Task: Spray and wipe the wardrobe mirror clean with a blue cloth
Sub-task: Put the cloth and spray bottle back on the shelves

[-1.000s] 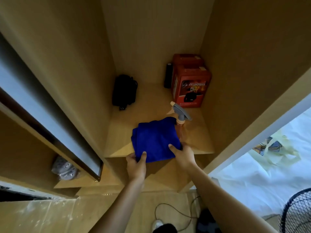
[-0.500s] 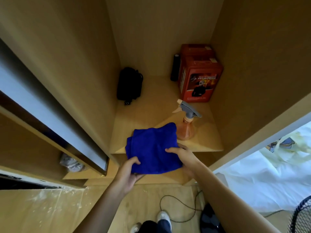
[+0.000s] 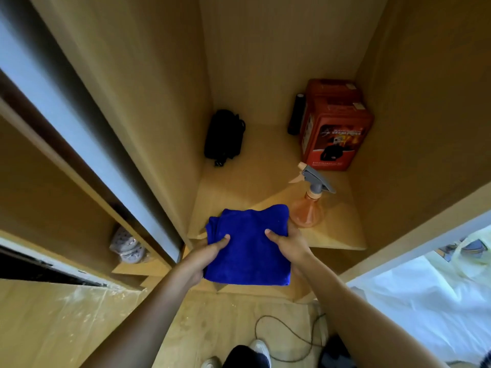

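We hold the blue cloth between both hands at the near edge of the wooden shelf, its far part over the shelf and its near part hanging out past the edge; folded into a soft, plush rectangle, its long axis runs near to far. Our left hand grips the left edge with the thumb on top, and our right hand pinches the right edge the same way, both forearms reaching up from below. Just right of the cloth stands the spray bottle, upright, translucent orange cone with a grey trigger head, nozzle pointing left. Farther back sit a black pouch at left and a glossy red box at right.
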The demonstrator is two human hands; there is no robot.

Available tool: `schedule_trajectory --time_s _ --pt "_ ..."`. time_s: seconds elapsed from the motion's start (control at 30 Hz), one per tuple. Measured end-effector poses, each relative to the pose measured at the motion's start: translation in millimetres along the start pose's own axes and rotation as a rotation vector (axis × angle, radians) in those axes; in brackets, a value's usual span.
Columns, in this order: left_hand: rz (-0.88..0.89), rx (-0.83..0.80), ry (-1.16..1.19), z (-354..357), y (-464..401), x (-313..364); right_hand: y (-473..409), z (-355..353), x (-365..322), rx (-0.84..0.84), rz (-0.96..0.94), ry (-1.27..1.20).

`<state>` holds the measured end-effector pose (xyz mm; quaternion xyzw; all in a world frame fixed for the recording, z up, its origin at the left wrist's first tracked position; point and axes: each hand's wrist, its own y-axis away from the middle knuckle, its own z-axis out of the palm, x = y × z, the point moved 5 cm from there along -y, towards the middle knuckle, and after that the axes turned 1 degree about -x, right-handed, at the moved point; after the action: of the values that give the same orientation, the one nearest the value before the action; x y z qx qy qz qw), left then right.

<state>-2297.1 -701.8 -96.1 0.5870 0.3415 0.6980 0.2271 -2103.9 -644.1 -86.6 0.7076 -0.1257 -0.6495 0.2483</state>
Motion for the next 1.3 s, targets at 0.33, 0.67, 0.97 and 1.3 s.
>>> schedule_trajectory --time_s 0.33,0.67,0.97,1.3 --pt "0.568 0.052 -0.089 -16.3 64.8 55.2 53.8 26.0 -62.9 0.146 -0.413 0.066" --pt "0.948 -0.015 -0.318 -82.7 170.2 75.8 168.6 95.6 -91.8 0.338 -0.749 -0.046" --pt "1.130 -0.039 -0.131 -138.6 269.6 128.0 248.0 152.2 -171.9 0.340 -1.005 -0.092" --pt "1.413 0.050 0.051 -171.4 377.3 249.0 311.0 194.0 -331.6 0.230 -1.356 -0.063"
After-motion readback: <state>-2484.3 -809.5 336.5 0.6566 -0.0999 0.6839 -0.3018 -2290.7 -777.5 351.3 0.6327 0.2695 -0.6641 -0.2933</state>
